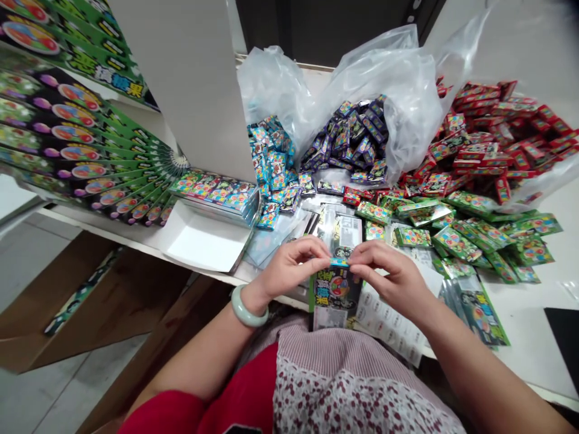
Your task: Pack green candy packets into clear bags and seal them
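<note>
Floral apron (344,401) up close; L hand (287,268) & R hand (389,280) both pinching small blue packet (339,261) over green candy pkg (335,295).

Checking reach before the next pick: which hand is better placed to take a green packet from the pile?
Right, probably. The right hand is on the same side as the green packets and closest to them. The left hand, wearing a jade bangle, is farther away. Both hands pinch a small blue item.
</note>
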The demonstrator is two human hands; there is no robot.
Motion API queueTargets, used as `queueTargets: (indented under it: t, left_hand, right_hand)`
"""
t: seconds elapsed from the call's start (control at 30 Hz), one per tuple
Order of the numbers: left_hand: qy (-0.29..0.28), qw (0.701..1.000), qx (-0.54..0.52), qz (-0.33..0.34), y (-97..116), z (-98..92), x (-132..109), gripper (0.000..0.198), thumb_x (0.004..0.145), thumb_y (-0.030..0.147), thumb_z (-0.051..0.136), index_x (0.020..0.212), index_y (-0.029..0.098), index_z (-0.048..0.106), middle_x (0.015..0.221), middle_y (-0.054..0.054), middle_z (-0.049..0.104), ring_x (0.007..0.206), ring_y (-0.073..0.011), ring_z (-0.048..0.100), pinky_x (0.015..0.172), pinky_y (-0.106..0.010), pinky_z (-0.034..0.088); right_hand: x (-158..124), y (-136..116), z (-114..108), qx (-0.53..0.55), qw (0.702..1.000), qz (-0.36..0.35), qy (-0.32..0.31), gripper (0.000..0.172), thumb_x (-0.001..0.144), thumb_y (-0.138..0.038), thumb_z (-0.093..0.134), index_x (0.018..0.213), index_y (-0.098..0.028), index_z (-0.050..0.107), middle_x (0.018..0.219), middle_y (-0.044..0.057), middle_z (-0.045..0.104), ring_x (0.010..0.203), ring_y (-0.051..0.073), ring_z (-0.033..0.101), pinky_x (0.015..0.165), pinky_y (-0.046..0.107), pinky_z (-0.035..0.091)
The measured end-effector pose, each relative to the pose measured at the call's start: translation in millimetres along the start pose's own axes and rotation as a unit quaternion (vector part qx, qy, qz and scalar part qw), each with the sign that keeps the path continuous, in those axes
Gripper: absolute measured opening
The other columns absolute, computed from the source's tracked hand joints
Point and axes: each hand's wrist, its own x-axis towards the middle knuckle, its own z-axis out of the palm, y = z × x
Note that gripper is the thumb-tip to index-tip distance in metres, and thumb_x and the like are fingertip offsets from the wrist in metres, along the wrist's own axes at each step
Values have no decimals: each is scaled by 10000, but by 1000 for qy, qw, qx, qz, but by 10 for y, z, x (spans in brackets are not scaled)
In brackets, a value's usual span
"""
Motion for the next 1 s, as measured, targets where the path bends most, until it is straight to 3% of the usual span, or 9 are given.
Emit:
queueTargets:
  t: [0.1,0.2,0.33,0.47,0.57,0.67,0.77,0.83,1.0]
  left_hand:
    - [-21,999,38,18,-23,-23,-50,59,870,210,625,882,184,677,938,-66,662,886,-159,626,784,-306,507]
    - [-10,998,61,31,-67,36,-85,74,850,209,653,919,186,665,925,-59,656,900,-166,622,801,-306,513]
    - [53,995,77,16,-118,143,-91,84,862,189,623,944,190,644,883,-44,633,833,-154,607,725,-272,509]
    - [47,994,94,42,-166,173,-66,73,876,168,599,923,200,645,881,-42,626,871,-168,602,769,-290,493]
    - [55,991,123,26,-220,171,-41,89,884,170,586,949,211,631,908,-32,617,887,-162,596,760,-269,483]
    - [72,987,140,29,-250,165,-21,99,889,169,577,959,221,623,930,-20,608,908,-155,587,780,-260,479]
    - [79,986,143,38,-255,157,-8,97,888,168,578,948,229,622,930,-10,608,910,-148,585,793,-253,479]
    - [82,985,148,36,-254,157,-2,93,886,175,581,947,230,623,932,-9,610,905,-147,588,786,-252,483]
    - [85,983,163,28,-256,167,4,72,884,206,584,941,223,624,924,-16,617,900,-164,595,770,-271,497]
  right_hand:
    - [-112,77,47,-54,997,-53,23,126,876,-197,627,992,-242,645,984,51,634,929,173,616,789,335,509]
    - [-193,162,149,-69,994,-61,64,144,889,-149,585,985,-250,621,962,45,619,897,170,612,766,337,517]
    - [-230,196,298,-44,990,-30,132,155,894,-150,558,999,-252,605,967,54,613,938,193,606,802,379,521]
    - [-220,135,356,36,984,17,175,141,915,-182,523,1010,-248,604,978,52,631,936,175,614,779,341,527]
    - [-217,176,226,36,988,16,148,129,917,-219,518,991,-245,619,1013,49,657,1005,173,609,868,349,504]
    - [-311,414,-124,-25,984,88,153,192,904,-290,527,1057,-239,630,1095,60,658,1016,185,615,846,336,508]
    - [-497,777,-525,-145,940,205,233,196,887,-268,518,991,-186,662,997,98,648,864,208,618,785,367,494]
    - [-608,981,-674,-221,916,260,211,165,846,-249,566,932,-180,689,959,98,634,817,217,603,799,385,472]
    - [-705,1118,-547,-233,911,283,191,122,810,-255,612,870,-210,708,942,74,617,822,215,582,796,365,442]
